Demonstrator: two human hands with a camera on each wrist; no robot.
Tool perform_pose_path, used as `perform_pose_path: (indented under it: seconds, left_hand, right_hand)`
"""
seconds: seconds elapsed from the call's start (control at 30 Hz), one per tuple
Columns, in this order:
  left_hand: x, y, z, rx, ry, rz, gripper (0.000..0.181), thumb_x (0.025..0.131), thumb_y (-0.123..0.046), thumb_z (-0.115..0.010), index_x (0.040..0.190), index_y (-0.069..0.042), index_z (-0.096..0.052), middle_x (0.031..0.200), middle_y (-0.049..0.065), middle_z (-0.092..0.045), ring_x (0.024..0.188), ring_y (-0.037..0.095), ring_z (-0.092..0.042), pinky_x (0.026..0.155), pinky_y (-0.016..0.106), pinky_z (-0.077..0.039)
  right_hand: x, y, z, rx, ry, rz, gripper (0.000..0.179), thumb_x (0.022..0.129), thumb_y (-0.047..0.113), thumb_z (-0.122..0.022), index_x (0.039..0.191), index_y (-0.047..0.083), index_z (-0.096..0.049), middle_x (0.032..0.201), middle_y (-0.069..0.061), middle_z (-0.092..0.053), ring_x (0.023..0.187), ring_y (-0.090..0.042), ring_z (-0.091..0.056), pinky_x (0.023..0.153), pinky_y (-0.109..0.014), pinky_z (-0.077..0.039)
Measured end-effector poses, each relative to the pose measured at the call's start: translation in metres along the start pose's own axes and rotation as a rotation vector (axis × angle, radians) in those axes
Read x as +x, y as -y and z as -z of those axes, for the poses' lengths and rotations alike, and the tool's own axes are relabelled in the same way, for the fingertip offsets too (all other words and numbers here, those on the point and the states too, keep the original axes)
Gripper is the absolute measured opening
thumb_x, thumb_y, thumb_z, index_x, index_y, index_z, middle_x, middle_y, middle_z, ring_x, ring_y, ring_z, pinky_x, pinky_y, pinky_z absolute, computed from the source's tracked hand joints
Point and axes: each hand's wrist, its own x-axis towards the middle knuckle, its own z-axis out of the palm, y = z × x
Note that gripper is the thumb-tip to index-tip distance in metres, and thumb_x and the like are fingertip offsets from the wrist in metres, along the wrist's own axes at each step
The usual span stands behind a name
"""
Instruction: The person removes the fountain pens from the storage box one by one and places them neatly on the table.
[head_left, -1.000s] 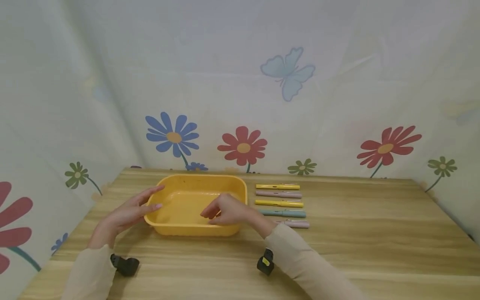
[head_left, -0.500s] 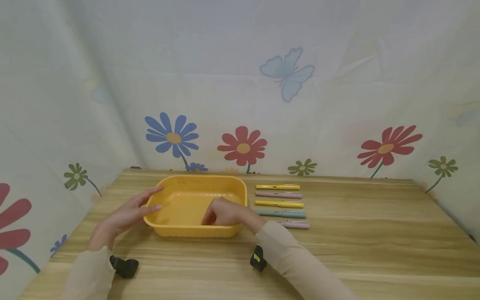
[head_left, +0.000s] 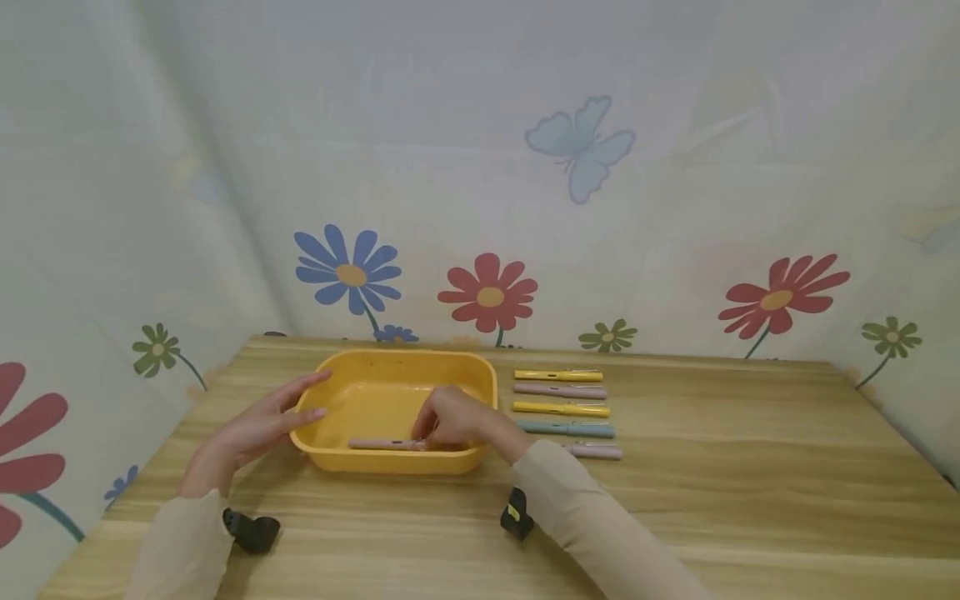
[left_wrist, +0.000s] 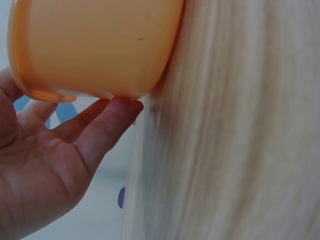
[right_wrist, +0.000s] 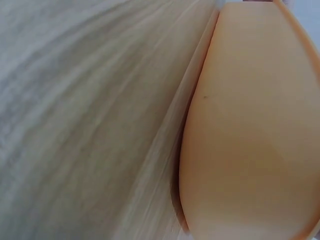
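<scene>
My left hand (head_left: 262, 421) grips the left end of a yellow plastic basin (head_left: 390, 462), thumb over the rim and fingers along the outside. In the left wrist view, the fingers (left_wrist: 112, 122) press against the basin's outer wall (left_wrist: 95, 50). Inside the basin, near its front wall, my right hand (head_left: 453, 417) holds a pale pink pen (head_left: 382, 444) by its right end, with fingers curled down. The pen lies level, pointing left. The right wrist view shows only the basin's outer wall (right_wrist: 250, 125) and the tabletop; the right hand is hidden there.
Right of the basin several capped pens lie in a column: a yellow pen (head_left: 558, 376), a mauve pen (head_left: 558, 390), another yellow pen (head_left: 561, 409), a teal pen (head_left: 570, 429) and a pale pink pen (head_left: 596, 451) partly behind my right forearm. A flowered curtain (head_left: 420, 167) hangs behind the wooden table (head_left: 720, 467).
My right hand has dipped lower into the basin and risen slightly, and a pale pink pen now shows at its fingers. The left hand keeps its place on the basin.
</scene>
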Motion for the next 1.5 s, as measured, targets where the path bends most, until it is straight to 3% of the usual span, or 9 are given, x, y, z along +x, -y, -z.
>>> perform_pose_path:
  seconds: [0.27,0.53,0.67,0.9,1.07,1.23,1.3,1.37,1.5]
  left_hand:
    - [0.0005,-0.0004,-0.0019,0.003,0.002,0.011,0.068,0.092,-0.021,-0.054,0.146,-0.011,-0.015,0.149,0.025,0.005,0.127,0.046,-0.024,0.087,0.041,-0.048]
    - [0.0023,0.0012,-0.0009,-0.003,0.004,0.007,0.069,0.091,-0.021,-0.055,0.146,-0.011,-0.015,0.148,0.026,0.004,0.124,0.045,-0.029,0.085,0.039,-0.049]
    - [0.0019,0.0011,-0.0010,-0.005,0.004,0.003,0.068,0.091,-0.020,-0.055,0.146,-0.009,-0.016,0.148,0.026,0.004,0.124,0.044,-0.029,0.085,0.038,-0.049]
    - [0.0028,-0.0004,-0.0003,0.005,-0.003,0.009,0.069,0.091,-0.021,-0.056,0.146,-0.010,-0.016,0.148,0.026,0.004,0.124,0.045,-0.030,0.085,0.039,-0.049]
    - [0.0026,-0.0004,-0.0006,0.006,-0.003,0.016,0.069,0.091,-0.021,-0.056,0.146,-0.010,-0.016,0.148,0.026,0.004,0.126,0.047,-0.026,0.086,0.039,-0.049]
    - [0.0017,-0.0003,-0.0015,0.000,0.002,0.016,0.069,0.091,-0.021,-0.055,0.146,-0.010,-0.015,0.149,0.026,0.005,0.127,0.047,-0.024,0.086,0.040,-0.049]
    - [0.0008,-0.0008,-0.0015,0.003,0.000,0.019,0.069,0.091,-0.021,-0.055,0.146,-0.011,-0.015,0.149,0.026,0.004,0.126,0.047,-0.025,0.085,0.041,-0.049]
    - [0.0001,-0.0014,-0.0012,0.005,-0.002,0.019,0.069,0.091,-0.021,-0.055,0.146,-0.011,-0.015,0.149,0.026,0.004,0.126,0.047,-0.026,0.085,0.041,-0.049]
    - [-0.0003,-0.0016,-0.0006,0.004,-0.003,0.018,0.069,0.091,-0.021,-0.055,0.146,-0.010,-0.015,0.149,0.026,0.004,0.125,0.046,-0.027,0.084,0.041,-0.050]
  right_hand:
    - [0.0013,-0.0039,-0.0007,-0.067,-0.064,-0.021,0.019,0.079,0.009,-0.068,0.097,0.004,-0.072,0.088,-0.003,-0.070,0.079,-0.007,-0.060,0.070,-0.014,-0.048]
    - [0.0001,-0.0009,-0.0001,-0.040,-0.011,0.010,0.028,0.077,0.018,-0.074,0.100,0.004,-0.071,0.085,-0.003,-0.068,0.071,-0.007,-0.055,0.064,-0.013,-0.046]
    - [-0.0008,-0.0003,-0.0006,-0.048,0.006,0.014,0.025,0.077,0.021,-0.073,0.097,0.007,-0.072,0.080,0.001,-0.068,0.067,-0.004,-0.054,0.062,-0.012,-0.045]
    - [-0.0002,-0.0010,-0.0006,-0.057,0.012,0.034,0.009,0.078,0.012,-0.072,0.085,0.007,-0.073,0.073,0.004,-0.067,0.063,-0.003,-0.054,0.060,-0.012,-0.046]
    - [0.0003,-0.0028,0.0001,-0.087,-0.053,-0.021,0.012,0.080,0.006,-0.067,0.090,0.006,-0.074,0.083,0.001,-0.070,0.073,-0.006,-0.059,0.067,-0.015,-0.048]
    - [0.0004,-0.0031,0.0003,-0.124,-0.103,-0.020,0.018,0.085,0.008,-0.061,0.098,0.003,-0.071,0.095,-0.005,-0.070,0.087,-0.012,-0.062,0.076,-0.019,-0.049]
    - [0.0011,-0.0026,0.0000,-0.147,-0.093,-0.011,0.018,0.083,0.009,-0.063,0.098,0.004,-0.071,0.092,-0.004,-0.070,0.080,-0.010,-0.061,0.071,-0.017,-0.048]
    - [0.0031,-0.0023,-0.0016,-0.176,-0.078,-0.015,0.016,0.079,0.008,-0.065,0.093,0.006,-0.072,0.079,0.001,-0.067,0.066,-0.007,-0.053,0.060,-0.014,-0.043]
    - [0.0064,-0.0011,-0.0056,-0.256,-0.068,-0.028,0.013,0.072,-0.001,-0.064,0.079,0.008,-0.071,0.057,0.006,-0.047,0.052,-0.008,-0.031,0.046,-0.017,-0.024]
